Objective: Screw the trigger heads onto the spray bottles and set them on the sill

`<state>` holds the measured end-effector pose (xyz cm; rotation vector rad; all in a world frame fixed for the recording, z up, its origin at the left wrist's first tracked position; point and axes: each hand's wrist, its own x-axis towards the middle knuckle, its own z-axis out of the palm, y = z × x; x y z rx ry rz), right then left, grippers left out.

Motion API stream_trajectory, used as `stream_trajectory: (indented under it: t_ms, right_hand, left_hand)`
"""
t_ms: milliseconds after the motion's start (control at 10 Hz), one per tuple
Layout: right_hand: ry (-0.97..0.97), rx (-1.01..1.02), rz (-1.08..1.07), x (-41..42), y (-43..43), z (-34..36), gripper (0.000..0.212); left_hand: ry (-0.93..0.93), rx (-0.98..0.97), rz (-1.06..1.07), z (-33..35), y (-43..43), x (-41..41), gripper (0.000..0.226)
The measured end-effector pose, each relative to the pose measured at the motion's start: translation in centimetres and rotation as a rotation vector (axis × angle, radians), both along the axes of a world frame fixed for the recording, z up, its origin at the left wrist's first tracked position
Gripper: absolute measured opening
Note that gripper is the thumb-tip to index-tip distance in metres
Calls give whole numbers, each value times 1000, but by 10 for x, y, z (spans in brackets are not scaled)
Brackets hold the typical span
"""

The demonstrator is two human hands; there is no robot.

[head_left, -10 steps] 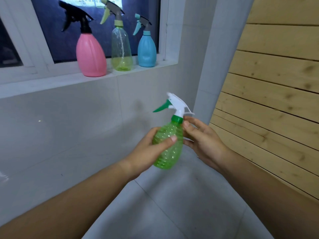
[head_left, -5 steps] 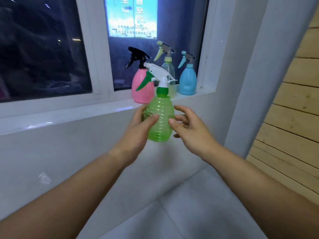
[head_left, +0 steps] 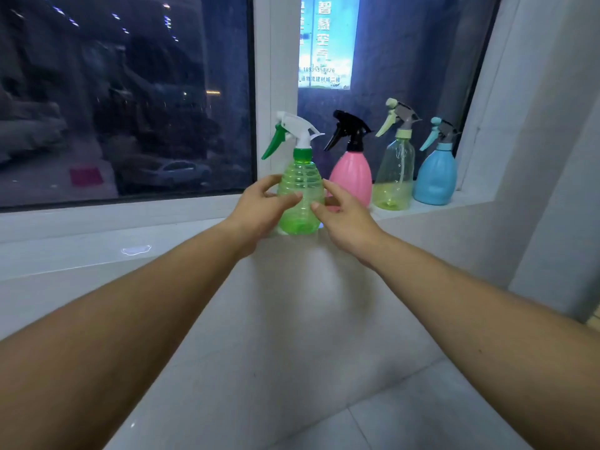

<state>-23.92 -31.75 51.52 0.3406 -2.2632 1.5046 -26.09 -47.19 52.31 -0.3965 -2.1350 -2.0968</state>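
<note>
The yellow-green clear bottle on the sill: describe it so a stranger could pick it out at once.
Find the white window sill under the dark window, where four spray bottles stand in a row. Counting from the left, it is the third, between the pink bottle and the blue bottle. Unlike those opaque neighbours, it is see-through with a grey head and pale green trigger.

Sill (head_left: 97,251) open to the left, bare. To the right a close row blocks: green bottle (head_left: 300,196), pink bottle (head_left: 352,175), clear yellow bottle (head_left: 394,177), blue bottle (head_left: 435,177). Gaps look too narrow for a hand, perhaps. Window frame (head_left: 276,76) directly behind.
</note>
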Motion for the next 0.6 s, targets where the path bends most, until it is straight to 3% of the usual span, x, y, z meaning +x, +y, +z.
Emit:
stream_trajectory:
  t_ms: [200,300,600]
  right_hand:
    - [5,16,-45,-27,-12,-5,39]
    - [22,56,-62,-33,-13,-8,43]
    - [53,114,-53,-42,-12,-12,65]
  left_hand:
    - [14,-2,1,-1,-8,-20,20]
    - [1,-23,36,-3,-9,-29,42]
    - [12,-49,98,-8,-7,-38,52]
